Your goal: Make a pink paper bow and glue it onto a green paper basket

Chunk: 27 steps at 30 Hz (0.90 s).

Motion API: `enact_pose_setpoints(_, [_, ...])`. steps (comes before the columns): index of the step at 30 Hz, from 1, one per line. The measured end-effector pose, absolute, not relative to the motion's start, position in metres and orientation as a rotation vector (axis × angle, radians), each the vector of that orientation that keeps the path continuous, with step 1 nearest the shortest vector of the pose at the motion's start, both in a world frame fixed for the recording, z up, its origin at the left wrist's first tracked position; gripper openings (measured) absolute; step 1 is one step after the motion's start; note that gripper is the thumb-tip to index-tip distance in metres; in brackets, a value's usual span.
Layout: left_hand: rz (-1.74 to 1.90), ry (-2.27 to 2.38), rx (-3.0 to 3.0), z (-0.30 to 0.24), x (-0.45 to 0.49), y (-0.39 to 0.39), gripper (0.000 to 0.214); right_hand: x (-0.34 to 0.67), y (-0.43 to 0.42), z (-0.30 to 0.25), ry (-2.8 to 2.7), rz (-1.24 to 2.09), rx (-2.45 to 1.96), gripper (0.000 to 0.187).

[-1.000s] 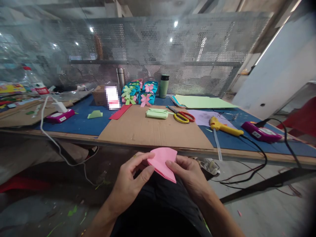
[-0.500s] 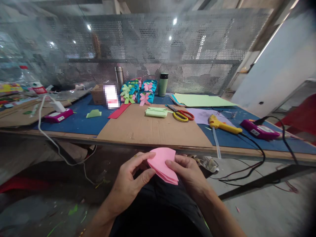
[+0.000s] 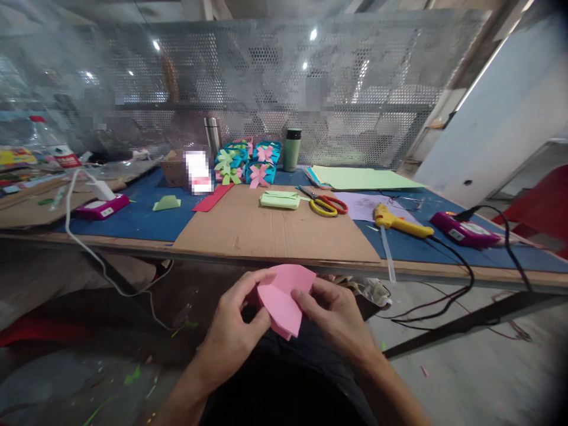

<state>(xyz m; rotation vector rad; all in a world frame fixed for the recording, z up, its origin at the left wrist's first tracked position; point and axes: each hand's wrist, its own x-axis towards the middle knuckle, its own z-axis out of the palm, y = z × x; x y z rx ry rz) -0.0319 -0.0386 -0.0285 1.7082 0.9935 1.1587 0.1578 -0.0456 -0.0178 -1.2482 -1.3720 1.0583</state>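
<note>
A folded piece of pink paper (image 3: 286,299) is held over my lap, just in front of the table's near edge. My left hand (image 3: 244,310) pinches its left side between thumb and fingers. On the right side, my right hand (image 3: 331,307) grips it with the thumb on top and the fingers behind. The paper has a curved top edge, a crease and more than one layer. Beyond it, on a cardboard sheet (image 3: 248,236), lie a folded light green paper bundle (image 3: 279,200) and scissors (image 3: 329,206) with yellow and red handles.
A yellow glue gun (image 3: 402,223) lies at the right, its cord hanging off the edge. Purple power strips (image 3: 464,229) sit at either end. Behind stand blue paper pieces with bows (image 3: 261,165), a green tumbler (image 3: 291,151) and a green paper stack (image 3: 368,177).
The pink paper has opened wider at its fold and turned, so its lower tip points more down and left. Both hands stay on it, and the view has shifted slightly.
</note>
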Motion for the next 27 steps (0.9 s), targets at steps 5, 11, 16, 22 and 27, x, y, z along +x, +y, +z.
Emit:
enact_pose_setpoints(5, [1.288, 1.181, 2.029, -0.038, -0.028, -0.036, 0.055, 0.155, -0.050, -0.015, -1.469, 0.959, -1.248, 0.036])
enact_pose_setpoints(11, [1.400, 1.149, 2.100, -0.042, -0.029, -0.036, 0.037, 0.153, -0.055, -0.016, -1.480, 0.901, -1.186, 0.052])
enact_pose_setpoints(16, [1.544, 1.304, 1.587, -0.038, -0.022, -0.040, 0.033, 0.145, -0.056, -0.023, -1.390, 0.963, -1.170, 0.028])
enact_pose_setpoints(22, [1.308, 0.781, 0.659, -0.033, -0.006, -0.038, 0.031, 0.134, -0.055, -0.037, -1.216, 1.001, -1.145, 0.035])
enact_pose_setpoints(27, [1.256, 0.759, 0.532, -0.033, -0.006, -0.036, 0.029, 0.133, -0.056, -0.041, -1.209, 1.035, -1.136, 0.033])
